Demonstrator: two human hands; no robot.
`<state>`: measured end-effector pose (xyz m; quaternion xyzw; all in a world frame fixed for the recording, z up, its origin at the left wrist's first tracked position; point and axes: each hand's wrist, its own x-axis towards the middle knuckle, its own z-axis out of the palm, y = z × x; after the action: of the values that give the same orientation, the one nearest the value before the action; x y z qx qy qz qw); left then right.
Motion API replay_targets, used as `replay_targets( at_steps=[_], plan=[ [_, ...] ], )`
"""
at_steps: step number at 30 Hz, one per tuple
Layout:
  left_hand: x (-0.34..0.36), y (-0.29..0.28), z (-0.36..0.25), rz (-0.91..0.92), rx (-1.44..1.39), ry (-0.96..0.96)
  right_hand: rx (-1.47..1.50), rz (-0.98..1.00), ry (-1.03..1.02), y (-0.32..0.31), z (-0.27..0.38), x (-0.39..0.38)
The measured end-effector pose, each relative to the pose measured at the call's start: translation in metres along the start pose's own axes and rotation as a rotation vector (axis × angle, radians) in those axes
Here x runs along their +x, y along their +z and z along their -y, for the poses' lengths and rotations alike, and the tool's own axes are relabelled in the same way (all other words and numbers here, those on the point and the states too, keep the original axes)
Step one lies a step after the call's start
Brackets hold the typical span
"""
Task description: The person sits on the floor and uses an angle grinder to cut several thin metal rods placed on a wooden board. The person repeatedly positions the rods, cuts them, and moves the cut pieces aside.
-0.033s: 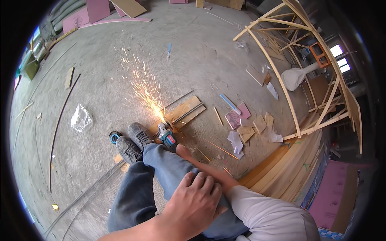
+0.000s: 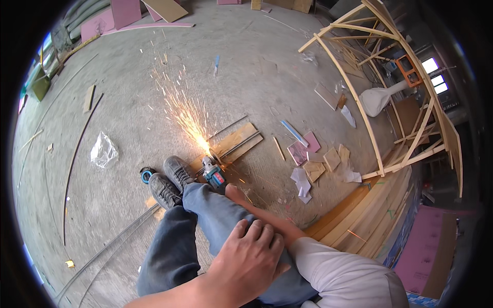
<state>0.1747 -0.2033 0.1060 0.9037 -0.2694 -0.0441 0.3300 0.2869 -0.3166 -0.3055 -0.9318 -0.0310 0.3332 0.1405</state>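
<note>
My right hand (image 2: 234, 193) is closed round the rear of a teal and grey angle grinder (image 2: 214, 177), beside my right shin. The grinder's disc meets thin metal bars (image 2: 240, 146) lying over a wooden board (image 2: 245, 132) on the floor. A bright fan of sparks (image 2: 189, 114) flies up and to the left from the contact. My left hand (image 2: 252, 254) lies over my right leg, fingers bent loosely apart, holding nothing. My grey shoes (image 2: 177, 172) stand right by the board and bars. Most of my right hand's fingers are hidden.
A round blue and black object (image 2: 146, 176) lies left of my shoes, with crumpled clear plastic (image 2: 104, 151) farther left. Pink and tan offcuts (image 2: 314, 170) lie to the right. Stacked planks (image 2: 359, 226) and a wooden frame (image 2: 354, 97) stand at the right.
The spark spray has changed shape, with fewer streaks at the lower right; one shows over the planks. My hands and the grinder hold nearly the same place.
</note>
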Motion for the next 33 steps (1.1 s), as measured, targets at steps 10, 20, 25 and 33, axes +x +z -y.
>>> replay_targets(
  at_steps=[10, 20, 25, 33],
  plan=[
    [-0.001, 0.001, 0.001, 0.014, -0.007, -0.004, -0.007, -0.004, -0.074, 0.002, -0.006, 0.002],
    [-0.008, 0.017, 0.004, -0.03, 0.023, -0.037, 0.005, 0.012, -0.016, 0.006, -0.003, 0.006],
    [-0.011, 0.022, 0.005, -0.001, 0.043, -0.078, 0.025, 0.017, -0.058, 0.05, -0.015, 0.028],
    [-0.02, 0.027, 0.004, -0.013, 0.148, -0.092, -0.017, 0.026, -0.104, 0.094, -0.035, 0.014]
  ],
)
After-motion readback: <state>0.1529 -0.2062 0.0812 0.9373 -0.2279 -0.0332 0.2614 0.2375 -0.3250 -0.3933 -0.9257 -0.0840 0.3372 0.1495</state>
